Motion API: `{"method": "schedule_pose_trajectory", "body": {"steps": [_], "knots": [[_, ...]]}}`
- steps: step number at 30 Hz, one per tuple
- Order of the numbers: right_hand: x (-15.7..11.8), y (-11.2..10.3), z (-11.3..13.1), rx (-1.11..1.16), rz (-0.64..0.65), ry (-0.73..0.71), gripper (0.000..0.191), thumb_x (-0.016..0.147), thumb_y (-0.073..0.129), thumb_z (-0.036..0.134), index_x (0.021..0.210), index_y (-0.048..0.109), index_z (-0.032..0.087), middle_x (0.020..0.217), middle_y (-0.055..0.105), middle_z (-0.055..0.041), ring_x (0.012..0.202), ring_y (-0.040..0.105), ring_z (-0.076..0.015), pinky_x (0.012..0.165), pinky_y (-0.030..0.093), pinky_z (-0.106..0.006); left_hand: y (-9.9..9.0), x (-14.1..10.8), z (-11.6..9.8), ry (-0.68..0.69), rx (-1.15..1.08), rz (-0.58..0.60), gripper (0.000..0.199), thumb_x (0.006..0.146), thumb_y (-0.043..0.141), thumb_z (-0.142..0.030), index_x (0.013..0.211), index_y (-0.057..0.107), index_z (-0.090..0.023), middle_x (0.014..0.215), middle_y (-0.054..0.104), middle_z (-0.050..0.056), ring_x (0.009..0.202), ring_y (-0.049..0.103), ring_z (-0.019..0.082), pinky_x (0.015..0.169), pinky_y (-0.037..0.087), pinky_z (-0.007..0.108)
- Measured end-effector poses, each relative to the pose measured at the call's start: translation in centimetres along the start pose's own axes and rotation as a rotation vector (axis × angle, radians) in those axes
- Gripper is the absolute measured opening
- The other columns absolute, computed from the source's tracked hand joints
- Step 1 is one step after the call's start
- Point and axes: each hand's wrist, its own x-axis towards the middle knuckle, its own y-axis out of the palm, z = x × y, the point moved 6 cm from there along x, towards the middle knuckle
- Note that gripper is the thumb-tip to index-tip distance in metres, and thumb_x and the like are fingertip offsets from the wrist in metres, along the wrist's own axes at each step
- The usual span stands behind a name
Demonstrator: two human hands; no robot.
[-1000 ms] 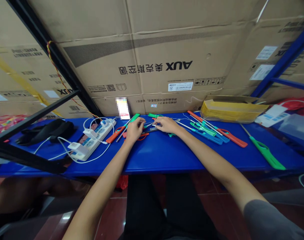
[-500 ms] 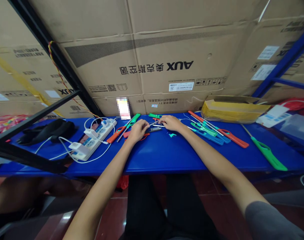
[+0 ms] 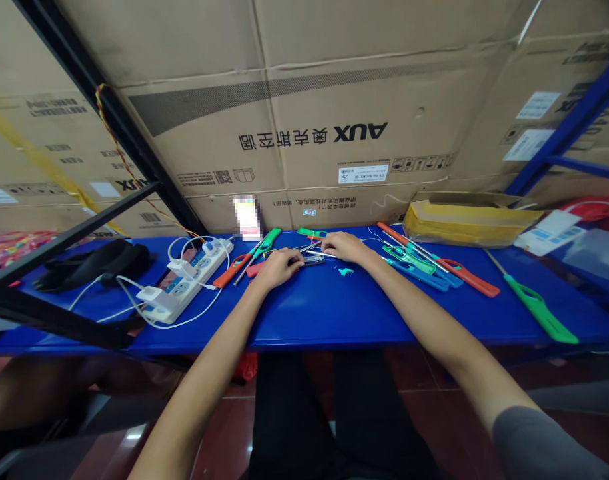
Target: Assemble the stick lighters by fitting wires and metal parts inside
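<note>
My left hand (image 3: 282,268) is at the middle of the blue table, fingers curled in a pinch beside some thin metal tubes (image 3: 314,259). What it holds, if anything, is too small to make out. Just to the right, my right hand (image 3: 344,247) bends its fingers down over the same pile of metal pieces, and its fingertips are partly hidden. A small teal plastic piece (image 3: 345,271) lies below it. Red plastic (image 3: 255,269) shows behind my left hand. A green piece (image 3: 310,232) lies behind the pile.
Long-necked lighters lie both sides: an orange one (image 3: 233,270) and a green one (image 3: 269,240) left, a red one (image 3: 471,279), blue ones (image 3: 424,277) and another green one (image 3: 539,310) right. A power strip (image 3: 187,283) with cables stands left; a yellow-taped box (image 3: 469,221) behind right.
My left hand has moved slightly right and toward me, closer to the metal tubes. My right hand has shifted only a little, still over the pile.
</note>
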Motion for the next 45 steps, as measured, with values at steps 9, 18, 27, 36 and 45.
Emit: {"method": "schedule_pose_trajectory", "body": {"steps": [9, 18, 27, 36, 45], "knots": [[-0.1, -1.2, 0.0, -0.008, -0.065, 0.015, 0.018, 0.103, 0.068, 0.020, 0.110, 0.084, 0.022, 0.117, 0.082, -0.0086, 0.098, 0.072, -0.0226, 0.080, 0.042, -0.029, -0.2, -0.2, 0.4, -0.014, 0.029, -0.008, 0.012, 0.097, 0.066, -0.017, 0.096, 0.075, -0.025, 0.093, 0.081, 0.005, 0.093, 0.073, 0.026, 0.085, 0.054, 0.036], [-0.1, -1.6, -1.7, 0.042, -0.039, 0.022, 0.024, 0.098, 0.069, 0.016, 0.109, 0.088, 0.023, 0.114, 0.085, -0.0080, 0.101, 0.076, -0.0250, 0.088, 0.050, -0.031, -0.4, -0.2, 0.3, -0.008, 0.073, 0.015, 0.013, 0.097, 0.067, -0.017, 0.099, 0.076, -0.026, 0.093, 0.080, 0.005, 0.093, 0.074, 0.028, 0.083, 0.054, 0.037], [-0.4, -2.5, 0.5, 0.105, -0.262, 0.058, 0.019, 0.107, 0.067, 0.026, 0.113, 0.085, 0.023, 0.122, 0.083, -0.0088, 0.104, 0.074, -0.0252, 0.088, 0.049, -0.034, 0.0, -0.2, -0.2, 0.055, 0.085, 0.038, 0.016, 0.097, 0.065, -0.014, 0.098, 0.076, -0.026, 0.101, 0.082, 0.006, 0.101, 0.073, 0.029, 0.091, 0.055, 0.040], [-0.5, -2.6, 0.1, 0.148, -0.321, 0.047, 0.016, 0.104, 0.067, 0.023, 0.109, 0.083, 0.023, 0.115, 0.082, -0.0082, 0.093, 0.072, -0.0230, 0.084, 0.048, -0.035, -0.3, -0.1, 0.2, -0.039, 0.122, 0.030, 0.013, 0.097, 0.069, -0.012, 0.096, 0.076, -0.023, 0.098, 0.080, 0.007, 0.091, 0.075, 0.028, 0.085, 0.056, 0.037], [-0.8, -3.2, 0.3, 0.218, -0.519, -0.035, 0.018, 0.107, 0.065, 0.033, 0.094, 0.072, 0.023, 0.099, 0.079, -0.0064, 0.084, 0.067, -0.0222, 0.079, 0.046, -0.034, -0.3, -0.2, 0.4, -0.034, 0.153, 0.028, 0.014, 0.098, 0.068, -0.011, 0.099, 0.075, -0.022, 0.101, 0.081, 0.007, 0.095, 0.075, 0.026, 0.087, 0.055, 0.035]]}}
